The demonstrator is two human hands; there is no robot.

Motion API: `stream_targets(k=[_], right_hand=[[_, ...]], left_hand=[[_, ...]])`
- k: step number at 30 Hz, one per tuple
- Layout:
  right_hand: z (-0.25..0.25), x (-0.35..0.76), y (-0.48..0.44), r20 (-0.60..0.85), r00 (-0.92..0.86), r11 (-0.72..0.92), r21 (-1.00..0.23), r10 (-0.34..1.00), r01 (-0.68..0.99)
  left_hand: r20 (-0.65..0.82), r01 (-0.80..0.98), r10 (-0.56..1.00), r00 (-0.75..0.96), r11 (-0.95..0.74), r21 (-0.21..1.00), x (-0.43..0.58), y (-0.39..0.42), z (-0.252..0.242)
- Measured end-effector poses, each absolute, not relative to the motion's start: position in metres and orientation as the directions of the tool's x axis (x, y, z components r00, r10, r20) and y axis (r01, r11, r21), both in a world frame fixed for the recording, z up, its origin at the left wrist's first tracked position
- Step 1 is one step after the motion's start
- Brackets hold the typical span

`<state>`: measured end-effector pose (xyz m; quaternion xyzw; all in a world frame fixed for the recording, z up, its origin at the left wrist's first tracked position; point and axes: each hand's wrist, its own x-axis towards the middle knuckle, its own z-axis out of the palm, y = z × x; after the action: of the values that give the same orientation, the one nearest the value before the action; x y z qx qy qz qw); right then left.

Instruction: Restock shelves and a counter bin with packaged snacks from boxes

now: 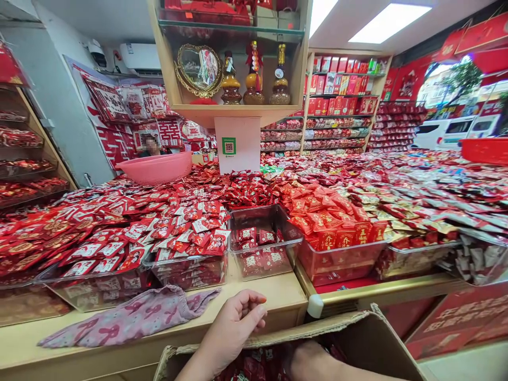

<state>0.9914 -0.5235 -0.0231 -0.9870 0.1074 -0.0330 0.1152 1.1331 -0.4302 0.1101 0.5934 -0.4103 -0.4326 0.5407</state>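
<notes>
My left hand (240,317) hovers above the near rim of the cardboard box (369,338), its fingers loosely curved, thumb and forefinger apart, nothing seen in it. Down inside the box is my right hand (309,357); its fingers are blurred and hidden among small red packets (254,365). Just beyond the left hand stands a clear plastic bin (264,264), partly filled with red packets (268,235) bearing white characters, lower than its neighbours. A folded pink-purple cloth (135,317) with a bow pattern lies on the counter to the left.
Heaped bins of red packets (190,227) and orange-red packets (329,222) flank the low bin. A pink basket (159,166) sits behind on the left. Overhead hangs a wooden shelf (238,111) with bottles and a gold mirror. A person (151,145) is at the back left.
</notes>
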Motion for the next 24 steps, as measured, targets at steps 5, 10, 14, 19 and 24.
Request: stream_targets(k=[5,10,14,19,24], right_hand=[[0.094,0.974,-0.507,0.135,0.980,-0.860,-0.507,-0.146,-0.058],[0.151,0.988,-0.521,0.181,0.834,-0.375,-0.926,-0.521,-0.034],[0.130,1.013,-0.529,0.131,0.792,-0.152,-0.987,-0.596,0.049],[0.108,1.025,-0.520,0.300,0.703,-0.276,-0.949,-0.644,0.152],[0.115,1.021,-0.516,0.368,0.597,-0.401,-0.912,-0.713,0.083]], left_hand=[[-0.097,0.222,-0.944,0.315,-0.026,0.975,1.135,-0.430,0.113],[-0.075,0.398,-0.943,0.324,0.064,0.915,1.131,-0.427,0.120],[-0.013,0.175,-0.874,0.486,0.082,0.981,1.125,-0.429,0.118],[0.007,0.081,-0.825,0.566,0.064,0.995,1.123,-0.433,0.114],[-0.052,0.173,-0.807,0.589,0.063,0.983,1.123,-0.434,0.118]])
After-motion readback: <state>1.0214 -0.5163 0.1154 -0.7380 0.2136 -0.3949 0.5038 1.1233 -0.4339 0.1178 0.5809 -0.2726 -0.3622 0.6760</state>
